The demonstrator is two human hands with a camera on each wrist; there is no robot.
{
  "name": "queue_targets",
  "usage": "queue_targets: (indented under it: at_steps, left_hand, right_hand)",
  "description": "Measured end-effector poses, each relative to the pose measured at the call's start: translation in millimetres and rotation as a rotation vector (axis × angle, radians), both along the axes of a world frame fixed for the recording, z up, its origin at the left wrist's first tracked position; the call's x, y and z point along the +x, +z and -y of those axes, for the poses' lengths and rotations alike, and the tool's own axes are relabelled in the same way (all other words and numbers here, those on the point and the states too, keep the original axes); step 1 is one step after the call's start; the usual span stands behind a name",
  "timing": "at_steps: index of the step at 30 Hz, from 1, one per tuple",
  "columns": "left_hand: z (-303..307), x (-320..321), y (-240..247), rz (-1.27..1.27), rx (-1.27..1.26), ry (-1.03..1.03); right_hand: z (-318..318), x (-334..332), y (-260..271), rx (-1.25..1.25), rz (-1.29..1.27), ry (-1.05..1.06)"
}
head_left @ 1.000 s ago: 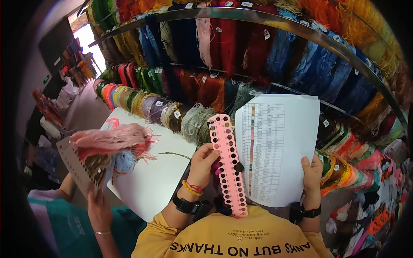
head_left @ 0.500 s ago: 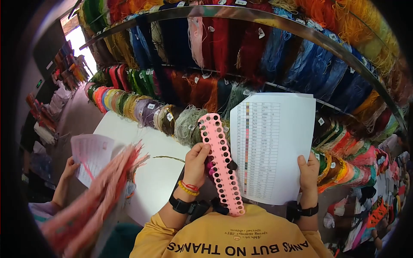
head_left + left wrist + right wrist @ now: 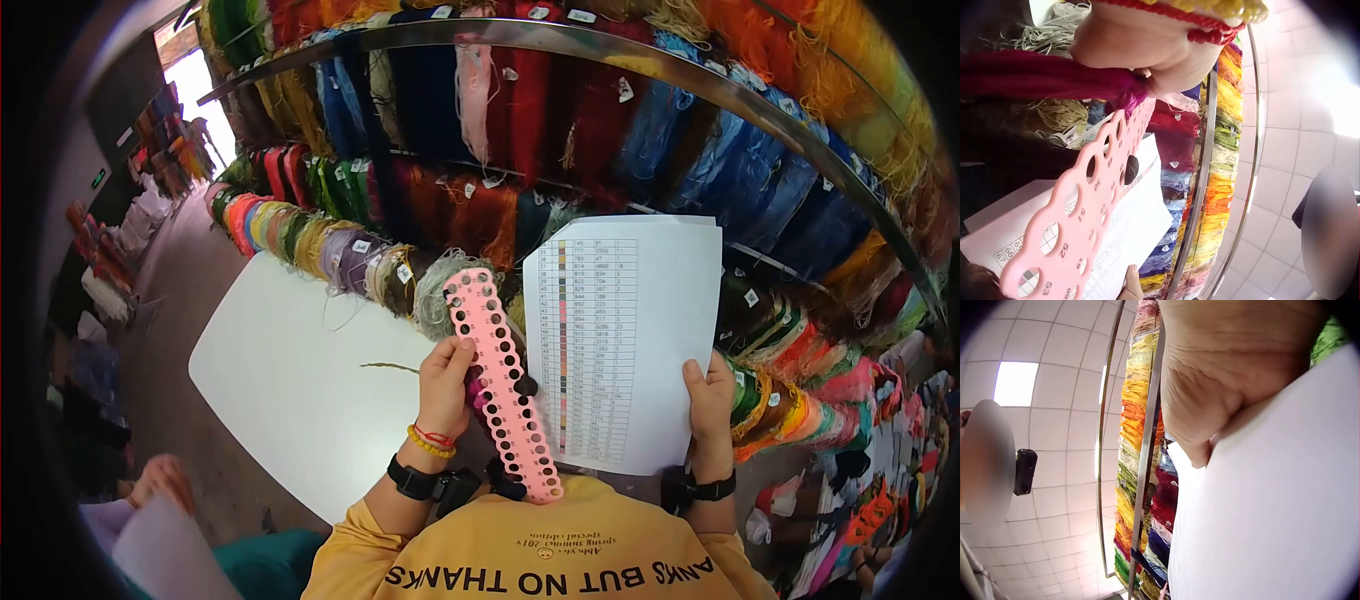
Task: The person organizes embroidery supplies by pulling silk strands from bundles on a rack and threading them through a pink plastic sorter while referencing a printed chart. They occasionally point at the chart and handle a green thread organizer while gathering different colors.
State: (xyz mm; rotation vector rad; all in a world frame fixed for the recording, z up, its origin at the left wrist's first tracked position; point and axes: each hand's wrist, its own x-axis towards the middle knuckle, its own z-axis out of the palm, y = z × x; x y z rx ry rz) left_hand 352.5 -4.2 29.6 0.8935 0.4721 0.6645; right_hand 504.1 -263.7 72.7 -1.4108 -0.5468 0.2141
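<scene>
My left hand [image 3: 442,388] pinches a long pink thread organizer card [image 3: 506,390] by its left edge, fingers and thumb near its upper half. Numbered round holes run down both sides of the card. In the left wrist view, a magenta thread skein [image 3: 1041,76] is knotted through one of these holes, right below the hand. A dark knot of thread [image 3: 526,385] sits on the opposite edge. My right hand [image 3: 710,400] grips printed sheets of paper [image 3: 670,330] at their right edge, thumb in front. The top sheet bears a table of colour swatches and numbers, facing me.
A white tabletop [image 3: 290,370] lies left, with a thin olive strand [image 3: 388,366] on it. Ahead, skeins of many colours hang from racks below a curved metal rail [image 3: 560,38]. Another person's hand [image 3: 165,482] and a pale sheet [image 3: 165,545] are at lower left.
The other person's bundle of pink threads has swung down and left out of view, uncovering the tabletop. My hands keep their holds; card and sheets sit slightly further left in view.
</scene>
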Motion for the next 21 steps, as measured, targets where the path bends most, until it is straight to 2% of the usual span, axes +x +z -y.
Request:
queue_targets:
  at_steps: [3,7,9,12,14,15,19,21]
  left_hand:
    - [-10,-20,8,0.034,-0.016,0.118]
    - [-23,-50,29,0.066,-0.078,0.375]
    - [-36,-80,12,0.041,-0.032,0.472]
    - [-35,-130,18,0.176,-0.131,0.595]
    - [-34,-172,19,0.212,-0.112,0.724]
    - [-19,-154,26,0.193,-0.109,0.776]
    - [-23,-224,30,0.258,-0.100,0.992]
    - [-29,-264,36,0.321,-0.120,1.011]
  right_hand:
    - [-12,3,-2,-0.022,-0.008,0.038]
    - [-33,6,-4,-0.058,0.010,0.110]
    - [-47,10,-11,-0.115,0.004,0.167]
    - [-88,1,-14,-0.078,0.028,0.337]
    - [-124,-15,-15,-0.070,0.042,0.468]
    - [-124,13,-16,-0.076,0.013,0.520]
    - [-170,-32,-20,-0.034,-0.016,0.698]
    - [-186,-49,-30,-0.030,-0.058,0.780]
